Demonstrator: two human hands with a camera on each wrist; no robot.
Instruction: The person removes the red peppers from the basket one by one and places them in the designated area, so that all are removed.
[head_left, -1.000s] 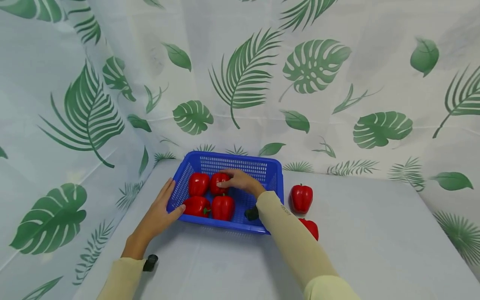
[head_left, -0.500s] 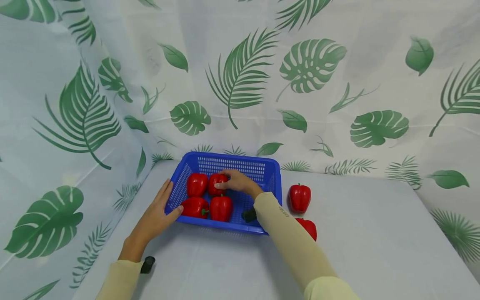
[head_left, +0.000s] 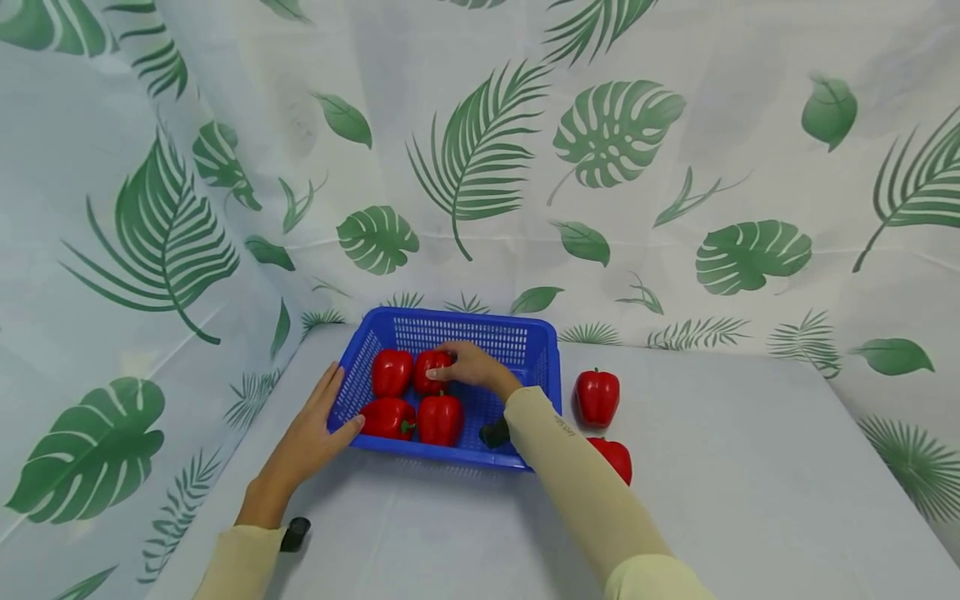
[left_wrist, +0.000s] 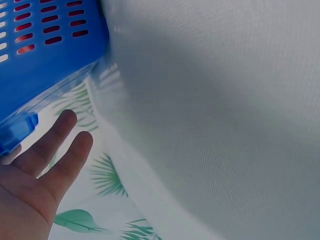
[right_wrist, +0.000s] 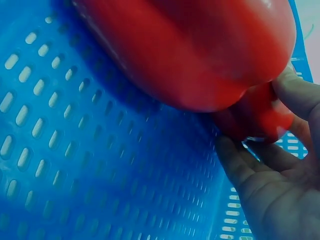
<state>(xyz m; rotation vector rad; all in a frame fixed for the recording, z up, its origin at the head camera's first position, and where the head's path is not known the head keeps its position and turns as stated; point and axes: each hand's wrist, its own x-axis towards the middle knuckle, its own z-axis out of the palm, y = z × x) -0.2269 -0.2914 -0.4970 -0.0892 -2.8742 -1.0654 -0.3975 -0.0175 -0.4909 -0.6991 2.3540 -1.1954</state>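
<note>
A blue perforated plastic basket holds several red bell peppers. My right hand reaches into it and grips the red bell pepper in the back row, thumb on the near side and fingers round the far side. In the right wrist view the fingers curl about that pepper, behind a closer front bell pepper. A third bell pepper stands to its left, and one lying on its side has its green stem showing. My left hand rests against the basket's left front corner, thumb at the rim, fingers straight along the outside.
Two more red bell peppers stand on the white table to the basket's right: the rear one in full view, the nearer one partly behind the right sleeve. A leaf-printed white curtain closes off the back and left.
The view has shifted slightly, so everything sits a little further left. Both hands keep their places, the right on the same bell pepper, the left at the basket's corner.
</note>
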